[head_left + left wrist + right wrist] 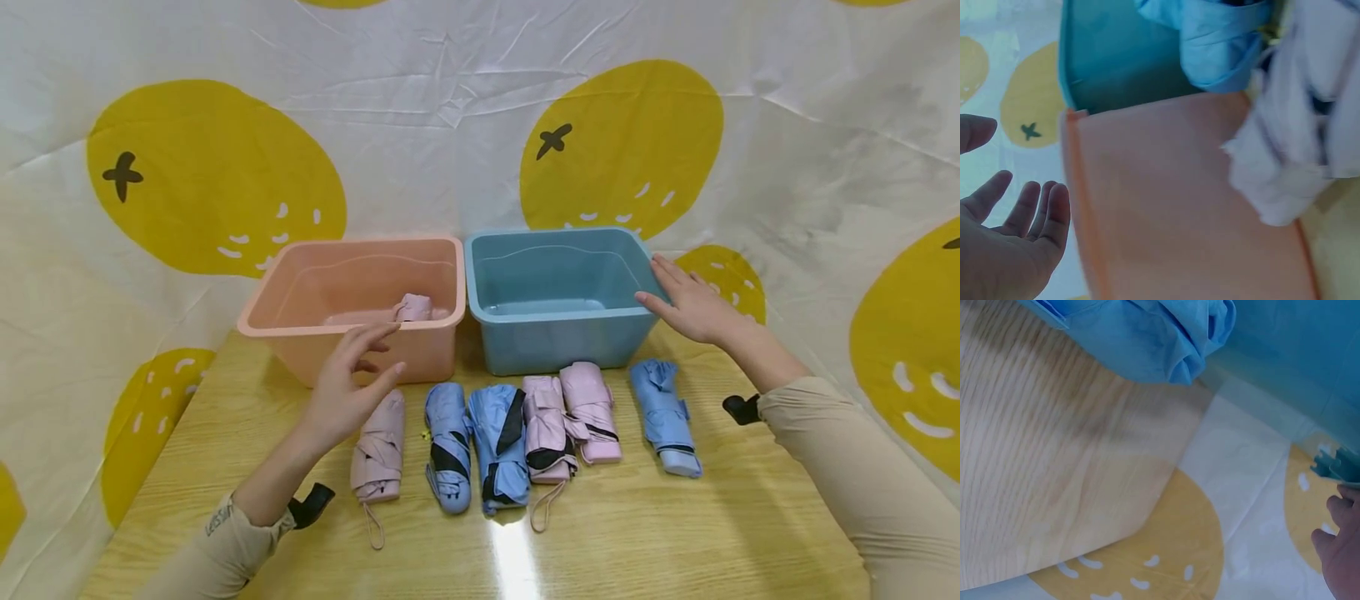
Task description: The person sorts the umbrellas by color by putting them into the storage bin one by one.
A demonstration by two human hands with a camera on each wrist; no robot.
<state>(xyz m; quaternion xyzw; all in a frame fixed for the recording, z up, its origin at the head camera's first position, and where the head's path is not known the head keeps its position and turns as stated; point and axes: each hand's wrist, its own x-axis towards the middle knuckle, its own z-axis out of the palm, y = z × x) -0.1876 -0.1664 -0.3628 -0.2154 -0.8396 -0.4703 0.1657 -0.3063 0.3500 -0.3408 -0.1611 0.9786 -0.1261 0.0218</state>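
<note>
My left hand (pixel 345 387) hovers by the front wall of the pink bin (pixel 431 354), fingers loosely bent and thumb apart, holding nothing. Just to its right lies a folded pink umbrella (pixel 380 454) with a wrist loop. Another pink folded umbrella (pixel 415 308) is inside the pink bin. At the right rim of the blue bin (pixel 562 343), my right hand (pixel 693 308) rests with extended fingers. Below that hand lies a blue folded umbrella (pixel 666 417). In the left wrist view, the left hand (pixel 1013 244) is beside the pink bin's edge.
Between the outer umbrellas lie two blue umbrellas (pixel 450 450) (pixel 501 446) and two pink umbrellas (pixel 546 425) (pixel 590 408), side by side on the wooden table (pixel 615 542). Behind the bins hangs a white cloth (pixel 420 167) with yellow fruit shapes.
</note>
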